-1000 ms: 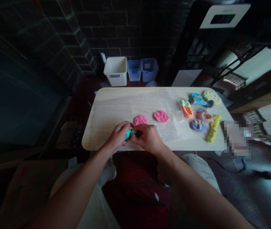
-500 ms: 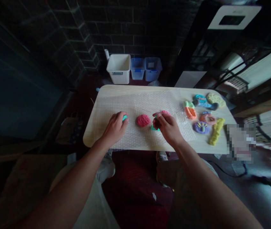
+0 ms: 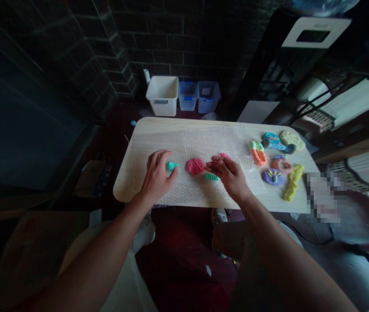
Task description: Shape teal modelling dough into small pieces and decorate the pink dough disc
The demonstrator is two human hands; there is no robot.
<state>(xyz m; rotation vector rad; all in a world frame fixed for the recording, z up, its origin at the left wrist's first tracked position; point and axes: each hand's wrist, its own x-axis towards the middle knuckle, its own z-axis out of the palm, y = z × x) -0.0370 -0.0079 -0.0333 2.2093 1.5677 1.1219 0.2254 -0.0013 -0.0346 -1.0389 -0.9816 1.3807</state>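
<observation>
On the bubble wrap point(image 3: 177, 190), a small teal-green lump point(image 3: 171, 166), which looks like modelling clay, lies in the gap between the fingers and thumb of my left hand point(image 3: 157, 173). That hand is open, its thumb spread away from the fingers. A round, bumpy pink-red piece point(image 3: 195, 166) sits between my two hands. My right hand point(image 3: 228, 173) is open over the wrap, fingers stretched out towards the pink-red piece, and nothing shows in it. Below its fingers is a green bumpy piece point(image 3: 211, 177). Another pink piece point(image 3: 223, 155) is partly hidden behind this hand.
Several coloured shaped pieces lie at the table's right, among them a purple disc point(image 3: 273, 177), a yellow strip point(image 3: 293, 182) and an orange-and-green piece point(image 3: 257, 154). Beyond the light wooden table point(image 3: 151, 123) stand a white bin point(image 3: 162, 95) and two blue bins point(image 3: 187, 96).
My left thumb and fingers have parted, leaving the teal-green lump more exposed. My right fingers have straightened out from a pinch, and the green bumpy piece below shows more.
</observation>
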